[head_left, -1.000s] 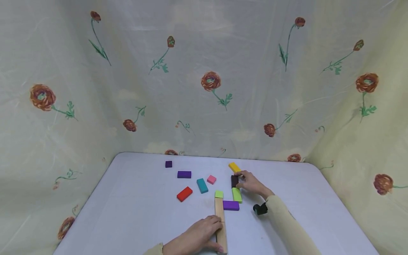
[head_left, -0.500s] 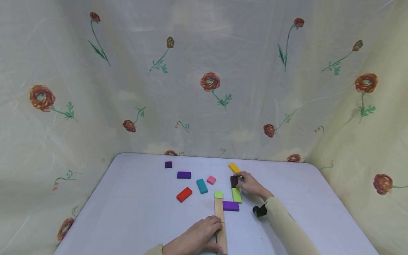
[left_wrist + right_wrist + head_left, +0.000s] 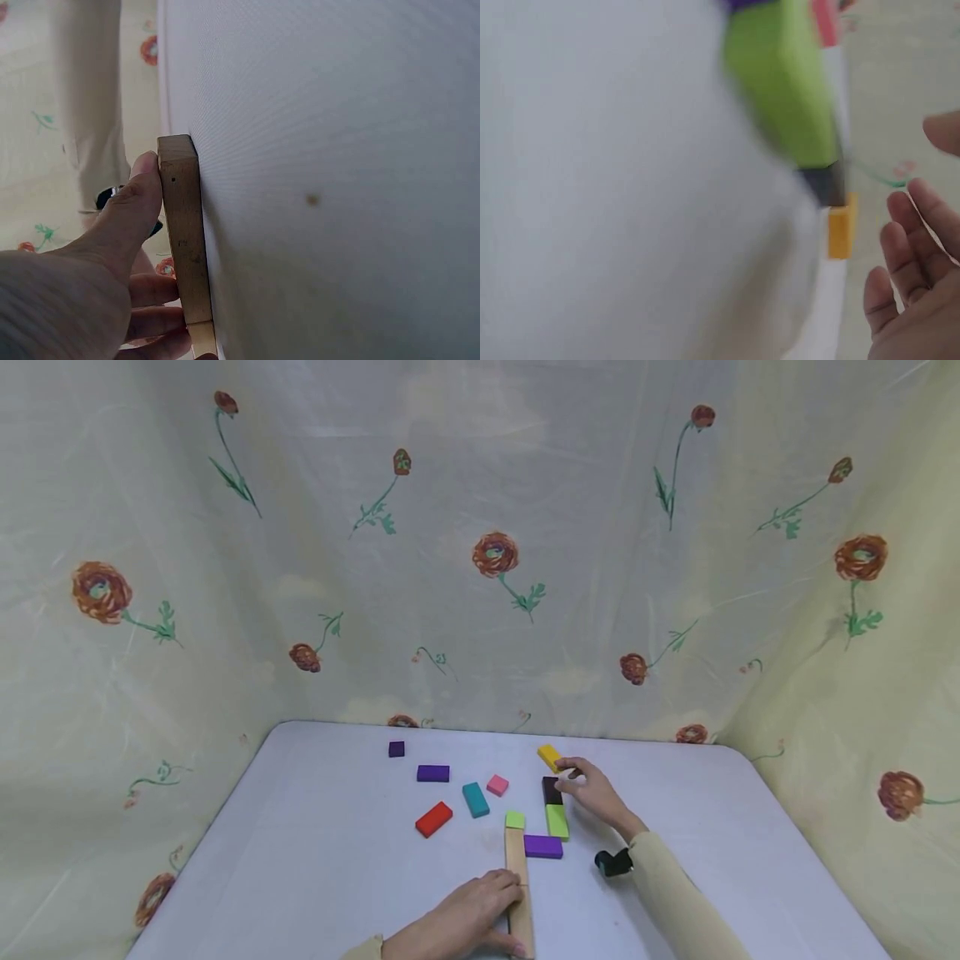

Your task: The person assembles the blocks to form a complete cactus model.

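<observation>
My left hand [image 3: 461, 914] rests on a pair of plain wooden blocks [image 3: 516, 852] laid end to end, fingertips over them and thumb near the close end. In the left wrist view, the thumb and fingers touch the near wooden block [image 3: 184, 232] along its upper edge. My right hand [image 3: 600, 797] hovers by a black block [image 3: 552, 790], thumb and fingers apart. The right wrist view shows its fingers [image 3: 907, 255] holding nothing. A light green block [image 3: 557, 822] joins the black block's near end, and a purple block [image 3: 543, 847] links it to the wooden row.
A yellow block [image 3: 549, 757] lies just beyond the black one. A small green block [image 3: 514, 819] caps the wooden row. Farther left lie red [image 3: 434, 819], teal [image 3: 476, 799], pink [image 3: 497, 785], long purple [image 3: 433, 773] and small dark purple [image 3: 397, 748] blocks. Floral cloth [image 3: 495, 610] surrounds the table.
My right hand's thumb and fingers have come up off the black block and moved slightly away from the table. The left hand has stayed on the wooden blocks.
</observation>
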Available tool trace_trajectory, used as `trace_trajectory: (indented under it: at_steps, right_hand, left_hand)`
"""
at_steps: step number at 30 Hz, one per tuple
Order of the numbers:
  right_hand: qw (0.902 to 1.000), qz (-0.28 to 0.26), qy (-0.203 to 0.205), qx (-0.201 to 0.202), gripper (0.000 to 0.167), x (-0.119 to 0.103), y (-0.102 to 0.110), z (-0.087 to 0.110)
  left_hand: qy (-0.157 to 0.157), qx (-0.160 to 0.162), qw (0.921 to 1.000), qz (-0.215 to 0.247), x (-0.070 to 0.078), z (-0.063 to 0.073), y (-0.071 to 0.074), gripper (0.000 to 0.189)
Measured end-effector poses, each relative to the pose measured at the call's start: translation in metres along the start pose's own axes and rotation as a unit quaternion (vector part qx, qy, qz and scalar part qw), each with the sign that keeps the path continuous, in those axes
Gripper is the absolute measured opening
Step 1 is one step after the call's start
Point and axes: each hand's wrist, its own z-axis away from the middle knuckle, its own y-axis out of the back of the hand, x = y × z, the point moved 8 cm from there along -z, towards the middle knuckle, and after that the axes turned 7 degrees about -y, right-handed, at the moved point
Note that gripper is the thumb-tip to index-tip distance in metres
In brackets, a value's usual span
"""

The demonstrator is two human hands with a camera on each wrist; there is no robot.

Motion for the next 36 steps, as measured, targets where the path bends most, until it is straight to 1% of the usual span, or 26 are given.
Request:
trace_trajectory:
  at_steps: [3, 6, 10, 13, 18, 21, 25, 29, 32, 36]
  right_hand:
    - [0.9988, -0.049, 0.004, 0.008, 0.041, -0.006, 0.008, 0.004]
    - [0.9952, -0.098, -0.004, 0.000, 0.041, -0.008, 0.013, 0.007]
    - [0.9905, -0.136, -0.017, -0.016, 0.042, -0.005, 0.013, 0.011]
    - [0.9876, -0.153, -0.024, -0.025, 0.044, 0.000, 0.008, 0.015]
    - [0.9863, -0.154, -0.046, -0.039, 0.045, 0.015, -0.005, 0.020]
    - [0.9867, -0.149, -0.050, -0.040, 0.046, 0.022, -0.010, 0.021]
    - [0.9866, -0.153, -0.046, -0.035, 0.046, 0.025, -0.015, 0.023]
    - [0.9866, -0.152, -0.052, -0.032, 0.050, 0.027, -0.020, 0.025]
    - [0.9876, -0.143, -0.057, -0.028, 0.053, 0.030, -0.022, 0.025]
    - [0.9908, -0.123, -0.051, -0.024, 0.056, 0.031, -0.023, 0.025]
  left_hand:
    - [0.001, 0.000, 1.0000, 0.001, 0.000, 0.000, -0.001, 0.069]
    - [0.002, 0.002, 1.0000, -0.002, 0.000, 0.001, 0.000, 0.069]
    - [0.004, 0.003, 1.0000, -0.006, 0.001, 0.001, 0.001, 0.068]
    - [0.008, 0.001, 0.9999, -0.006, 0.001, 0.001, 0.001, 0.068]
    - [0.010, 0.000, 0.9999, -0.006, 0.002, 0.001, 0.001, 0.068]
    - [0.010, -0.002, 0.9999, -0.005, 0.002, 0.001, 0.001, 0.068]
    - [0.012, -0.006, 0.9999, -0.002, 0.001, 0.001, 0.000, 0.068]
    - [0.013, -0.006, 0.9999, -0.006, 0.001, 0.001, 0.000, 0.069]
    - [0.005, -0.003, 0.9998, -0.017, 0.002, 0.001, 0.001, 0.070]
    - [-0.007, 0.002, 0.9997, -0.024, 0.004, 0.001, 0.002, 0.070]
